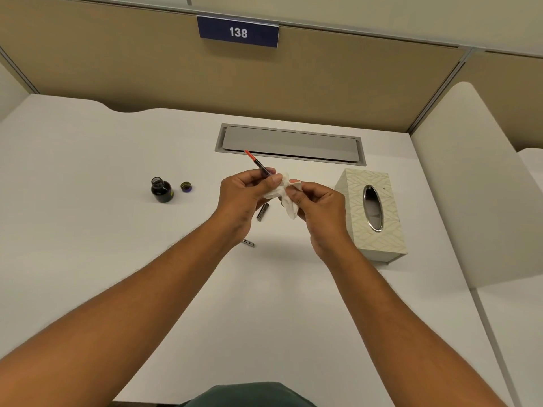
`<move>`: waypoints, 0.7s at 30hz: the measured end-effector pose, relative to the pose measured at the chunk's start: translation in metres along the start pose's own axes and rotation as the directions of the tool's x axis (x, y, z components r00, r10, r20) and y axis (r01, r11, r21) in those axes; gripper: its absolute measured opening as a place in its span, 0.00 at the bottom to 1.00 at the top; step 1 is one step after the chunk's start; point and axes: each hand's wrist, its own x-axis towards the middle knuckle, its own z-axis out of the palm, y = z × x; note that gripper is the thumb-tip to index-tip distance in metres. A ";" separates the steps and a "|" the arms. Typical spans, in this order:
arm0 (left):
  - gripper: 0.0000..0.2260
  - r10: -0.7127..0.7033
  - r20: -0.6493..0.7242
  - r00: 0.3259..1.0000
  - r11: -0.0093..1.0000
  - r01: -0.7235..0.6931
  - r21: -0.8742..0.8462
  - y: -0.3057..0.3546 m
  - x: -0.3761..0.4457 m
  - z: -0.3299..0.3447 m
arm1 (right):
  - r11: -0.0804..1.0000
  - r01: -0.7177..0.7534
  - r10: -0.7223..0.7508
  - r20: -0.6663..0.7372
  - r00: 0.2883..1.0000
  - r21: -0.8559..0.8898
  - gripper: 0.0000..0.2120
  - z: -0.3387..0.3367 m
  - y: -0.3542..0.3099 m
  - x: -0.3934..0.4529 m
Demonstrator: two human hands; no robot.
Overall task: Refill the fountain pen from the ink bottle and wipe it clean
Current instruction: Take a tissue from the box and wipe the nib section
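left hand (245, 190) pinches the fountain pen's converter section (258, 163) above the desk, right hand (316, 202) clenches a tissue (286, 198) round its tip — ink bottle (161, 190) stands uncapped nearby, so a careless elbow might spill it.

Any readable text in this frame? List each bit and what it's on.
"138": white digits on the blue sign on the partition wall.
Ink bottle: no label text legible; too small to read.
Tissue box: pattern only, no words visible.
Nothing else readable.
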 end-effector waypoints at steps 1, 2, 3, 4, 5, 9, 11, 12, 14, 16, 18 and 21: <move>0.07 0.005 -0.006 1.000 1.000 -0.005 0.001 0.001 0.000 0.000 | 1.000 -0.007 0.007 0.011 1.000 0.009 0.07 0.001 0.000 -0.001; 0.07 0.008 -0.014 1.000 1.000 -0.008 0.006 0.002 0.000 0.000 | 1.000 -0.009 0.009 0.014 1.000 0.012 0.07 0.001 0.000 -0.002; 0.07 0.009 -0.022 1.000 1.000 -0.008 0.014 0.003 -0.001 0.000 | 1.000 -0.003 0.003 0.006 1.000 0.006 0.08 0.003 0.001 -0.003; 0.07 0.008 -0.028 1.000 1.000 -0.007 0.026 0.003 -0.001 0.000 | 1.000 0.008 -0.008 -0.013 1.000 -0.004 0.08 0.004 0.002 -0.004; 0.08 0.005 -0.031 0.999 0.999 -0.004 0.036 0.003 -0.002 0.001 | 1.000 0.023 -0.024 -0.037 0.999 -0.018 0.08 0.005 0.003 -0.004; 0.08 -0.024 -0.051 0.998 0.999 0.027 0.044 0.003 -0.002 0.003 | 0.983 0.133 -0.144 -0.081 0.986 -0.128 0.12 0.007 0.003 -0.006; 0.07 -0.052 -0.051 0.997 0.998 0.053 0.021 0.004 -0.002 0.003 | 0.970 0.173 -0.188 -0.078 0.979 -0.169 0.11 0.008 0.002 -0.007; 0.06 -0.066 -0.045 0.997 0.998 0.066 -0.001 0.004 -0.002 0.003 | 0.974 0.162 -0.176 -0.083 0.981 -0.158 0.10 0.007 0.002 -0.007; 0.05 -0.090 -0.023 0.996 0.995 0.088 -0.053 0.005 -0.001 0.003 | 0.999 0.046 -0.048 -0.064 0.997 -0.029 0.07 0.007 0.000 -0.005; 0.05 -0.097 0.000 0.995 0.992 0.096 -0.083 0.005 0.000 0.001 | 0.967 -0.166 0.161 0.042 0.986 0.195 0.06 0.006 -0.001 -0.004; 0.06 -0.107 0.014 0.994 0.989 0.108 -0.101 0.005 0.000 -0.001 | 0.875 -0.340 0.311 0.137 0.940 0.344 0.07 0.006 -0.003 -0.002; 0.06 -0.121 0.025 0.992 0.985 0.123 -0.119 0.005 -0.001 -0.002 | 0.793 -0.441 0.389 0.208 0.897 0.419 0.07 0.005 -0.002 0.000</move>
